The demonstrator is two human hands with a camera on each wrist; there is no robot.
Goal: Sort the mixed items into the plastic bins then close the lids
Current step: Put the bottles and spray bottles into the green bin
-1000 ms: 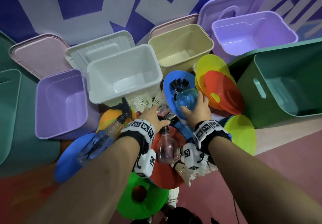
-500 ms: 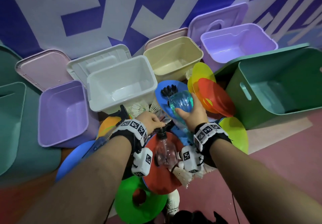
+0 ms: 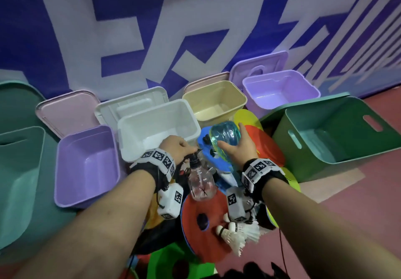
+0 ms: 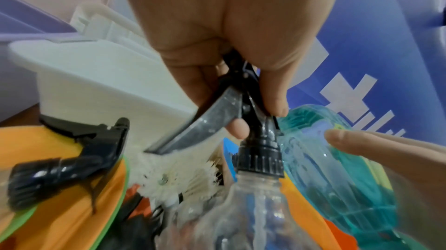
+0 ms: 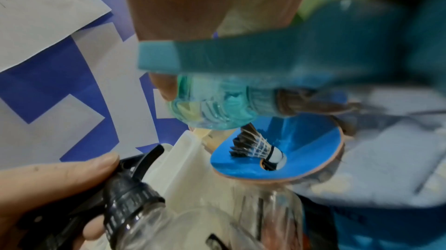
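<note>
My left hand [image 3: 180,150] grips the black trigger head of a clear spray bottle [image 3: 201,183], which hangs below it just in front of the white bin [image 3: 159,124]. The left wrist view shows my fingers [image 4: 272,90] curled round that trigger head above the ribbed black collar. My right hand [image 3: 238,148] holds a blue-tinted spray bottle [image 3: 225,133] raised and tilted, its base pointing away from me, between the white bin and the beige bin [image 3: 214,102]. Under both hands lie coloured discs and white shuttlecocks [image 3: 236,233].
Open bins ring the pile: lilac [image 3: 86,165] at left, teal [image 3: 19,170] far left, another lilac [image 3: 280,92] at back right, a big green one [image 3: 338,131] at right. Lids lean behind them against the blue-and-white wall. Another spray bottle's black head [image 4: 72,155] lies on an orange disc.
Both hands have risen from the pile. The clear bottle now hangs lifted off the red disc, and the blue bottle has moved up and away toward the bins.
</note>
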